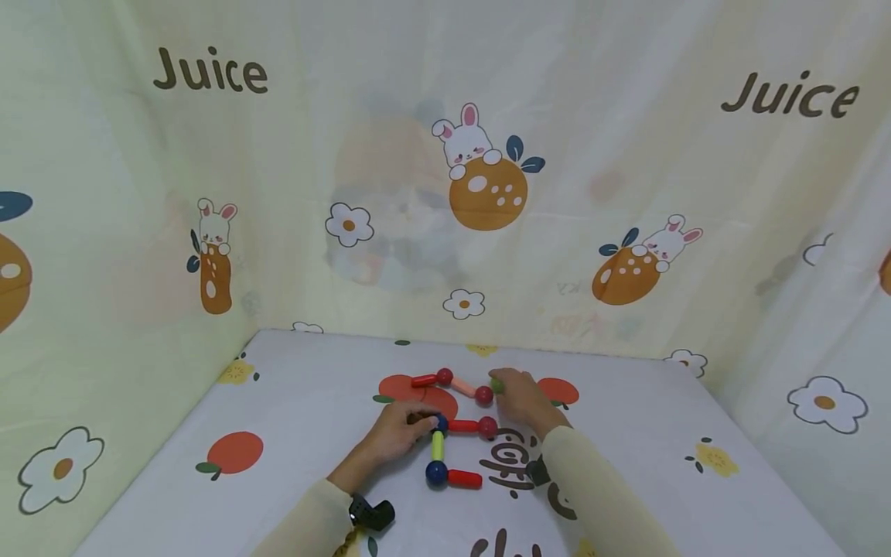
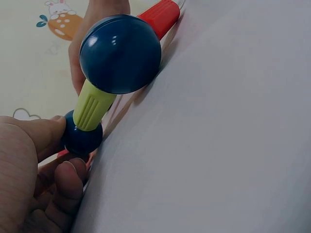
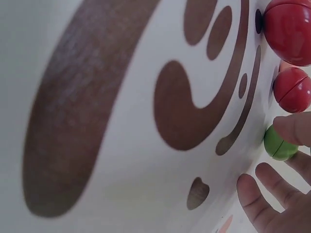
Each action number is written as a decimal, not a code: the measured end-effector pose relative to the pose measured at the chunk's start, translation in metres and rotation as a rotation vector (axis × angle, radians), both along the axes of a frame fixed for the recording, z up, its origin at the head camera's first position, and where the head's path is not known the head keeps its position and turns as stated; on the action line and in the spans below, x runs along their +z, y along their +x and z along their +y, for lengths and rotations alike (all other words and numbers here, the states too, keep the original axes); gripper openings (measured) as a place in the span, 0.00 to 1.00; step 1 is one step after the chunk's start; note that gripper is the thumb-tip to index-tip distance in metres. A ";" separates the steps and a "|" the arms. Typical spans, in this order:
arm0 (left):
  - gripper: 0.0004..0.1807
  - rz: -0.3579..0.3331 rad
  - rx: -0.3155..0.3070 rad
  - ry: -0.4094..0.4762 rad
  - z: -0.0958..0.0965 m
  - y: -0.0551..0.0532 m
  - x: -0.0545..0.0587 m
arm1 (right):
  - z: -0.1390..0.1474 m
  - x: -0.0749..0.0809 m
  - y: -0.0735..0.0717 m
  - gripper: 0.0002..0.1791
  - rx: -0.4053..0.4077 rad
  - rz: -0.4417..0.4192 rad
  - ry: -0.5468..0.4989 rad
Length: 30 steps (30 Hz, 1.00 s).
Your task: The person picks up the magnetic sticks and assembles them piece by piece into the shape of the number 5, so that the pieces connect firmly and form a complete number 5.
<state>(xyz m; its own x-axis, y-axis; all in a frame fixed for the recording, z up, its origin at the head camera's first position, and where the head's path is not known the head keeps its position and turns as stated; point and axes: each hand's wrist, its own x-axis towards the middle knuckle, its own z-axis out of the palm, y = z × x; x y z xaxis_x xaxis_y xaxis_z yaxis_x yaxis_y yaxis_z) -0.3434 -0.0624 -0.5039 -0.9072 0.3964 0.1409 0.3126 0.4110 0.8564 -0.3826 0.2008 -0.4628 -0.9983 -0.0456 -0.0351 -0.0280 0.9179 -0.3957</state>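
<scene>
My left hand (image 1: 392,435) pinches a blue ball (image 2: 83,138) between thumb and fingers. From that ball a yellow-green rod (image 2: 93,107) runs to a nearer blue ball (image 1: 436,473), which bears a red rod (image 1: 465,480). Another red rod (image 1: 463,426) leads right from the held ball to a red ball (image 1: 488,428). Farther back, my right hand (image 1: 524,398) holds a green ball (image 3: 278,143) with thumb and finger, its other fingers spread. Close beside the green ball is a red ball (image 1: 483,395), joined by a pink rod (image 1: 462,387) to another red ball (image 1: 445,377).
A short red rod (image 1: 423,381) extends left from the farthest red ball. All pieces lie on a white printed tablecloth (image 1: 292,433). A patterned curtain (image 1: 390,309) rises behind the table and along both sides. Each wrist carries a black strapped device (image 1: 371,514).
</scene>
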 end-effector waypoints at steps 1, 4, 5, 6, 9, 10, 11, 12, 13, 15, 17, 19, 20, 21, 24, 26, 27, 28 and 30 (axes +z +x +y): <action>0.17 0.005 0.000 0.000 0.000 0.000 0.000 | 0.001 -0.001 -0.001 0.30 0.004 0.002 0.000; 0.16 0.012 0.001 -0.007 0.001 0.000 -0.001 | 0.002 -0.004 -0.002 0.27 0.010 0.007 0.002; 0.16 0.012 0.003 -0.011 0.001 0.000 -0.001 | 0.003 -0.005 -0.003 0.26 0.009 0.003 0.008; 0.16 0.015 0.004 -0.013 0.001 0.000 -0.001 | 0.003 -0.006 -0.003 0.24 0.012 0.004 0.017; 0.16 0.019 0.008 -0.019 0.002 0.001 0.000 | 0.005 -0.008 -0.003 0.20 0.016 0.003 0.038; 0.16 0.021 0.008 -0.020 0.002 0.001 0.000 | 0.005 -0.009 -0.003 0.20 0.018 0.003 0.045; 0.15 0.024 0.009 -0.021 0.002 0.001 0.000 | 0.006 -0.010 -0.003 0.20 0.022 0.007 0.049; 0.15 0.027 0.007 -0.019 0.002 0.001 0.001 | 0.006 -0.010 -0.003 0.20 0.023 0.011 0.045; 0.15 0.031 0.007 -0.019 0.002 0.001 0.001 | 0.007 -0.010 -0.003 0.20 0.020 0.013 0.039; 0.15 0.034 0.008 -0.016 0.002 0.001 0.001 | 0.007 -0.011 -0.003 0.20 0.015 0.016 0.030; 0.15 0.034 0.008 -0.013 0.001 0.001 0.000 | 0.007 -0.011 -0.003 0.20 0.006 0.017 0.020; 0.15 0.035 0.006 -0.010 0.000 0.000 -0.001 | 0.006 -0.011 -0.002 0.21 -0.006 0.015 0.011; 0.15 0.033 0.004 -0.009 0.000 0.000 -0.001 | 0.006 -0.011 -0.002 0.21 -0.012 0.015 0.006; 0.15 0.034 0.003 -0.008 0.000 0.000 -0.001 | 0.006 -0.011 -0.002 0.21 -0.015 0.017 0.002; 0.16 0.037 -0.003 -0.005 -0.001 0.001 -0.001 | 0.006 -0.011 -0.001 0.21 -0.025 0.034 -0.019; 0.16 0.037 -0.003 -0.005 -0.001 0.001 0.000 | 0.007 -0.012 0.000 0.21 -0.042 0.045 -0.047; 0.16 0.037 -0.004 -0.004 -0.001 0.001 0.000 | 0.007 -0.013 0.000 0.21 -0.053 0.050 -0.065; 0.16 0.035 -0.004 -0.004 -0.001 0.001 0.000 | 0.007 -0.014 0.000 0.21 -0.069 0.052 -0.088; 0.16 0.034 0.001 -0.010 -0.001 0.001 0.001 | 0.008 -0.015 0.001 0.21 -0.093 0.059 -0.132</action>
